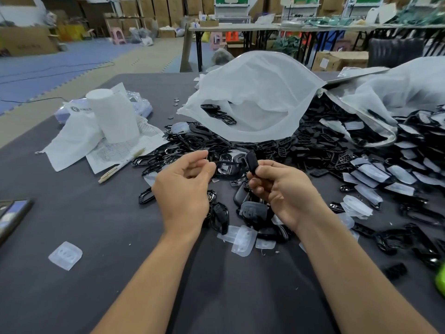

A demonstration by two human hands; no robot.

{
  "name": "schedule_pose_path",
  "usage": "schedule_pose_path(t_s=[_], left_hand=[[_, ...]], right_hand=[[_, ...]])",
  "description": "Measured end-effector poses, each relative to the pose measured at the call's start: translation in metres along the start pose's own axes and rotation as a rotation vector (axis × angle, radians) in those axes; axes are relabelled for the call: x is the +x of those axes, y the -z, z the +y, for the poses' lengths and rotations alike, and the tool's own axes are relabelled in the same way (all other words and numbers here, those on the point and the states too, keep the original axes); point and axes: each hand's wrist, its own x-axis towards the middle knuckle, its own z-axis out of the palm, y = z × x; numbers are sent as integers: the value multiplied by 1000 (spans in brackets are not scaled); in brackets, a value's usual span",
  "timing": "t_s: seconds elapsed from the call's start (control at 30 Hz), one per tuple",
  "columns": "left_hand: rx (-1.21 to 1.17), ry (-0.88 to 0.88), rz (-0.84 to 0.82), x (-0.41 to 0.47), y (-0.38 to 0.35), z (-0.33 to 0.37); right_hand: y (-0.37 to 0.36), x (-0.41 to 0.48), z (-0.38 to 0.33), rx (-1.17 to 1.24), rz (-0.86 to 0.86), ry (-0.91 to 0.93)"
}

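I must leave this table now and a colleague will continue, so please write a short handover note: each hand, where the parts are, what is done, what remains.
Left hand: pinches a glossy black frame.
Right hand: fingers grip a matte black shell piece, upright, beside the frame.
Parts: pile of black parts behind the hands; clear pads and a few key shells between the wrists.
Done: both pieces are in hand.
Left: they look not yet joined; probably fit them together, then continue with the pile.

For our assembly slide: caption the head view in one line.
Left hand holds a glossy black frame, right hand pinches a black shell, above a heap of parts.
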Motion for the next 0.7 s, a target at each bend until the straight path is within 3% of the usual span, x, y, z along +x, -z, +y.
schedule_pose_path(t_s=[0.23,0.37,0.5,0.7], left_hand=[[-92,94,-190,-2,-4,-1],[-375,308,-329,3,0,-4],[-354,302,-493,-1,-1,-1],[-394,352,-490,1,-3,1]], right_hand=[[-9,-5,7,-261,-21,153],[-11,-5,10,-180,69,191],[-11,-4,9,-127,73,164],[-10,-5,8,-134,58,175]])
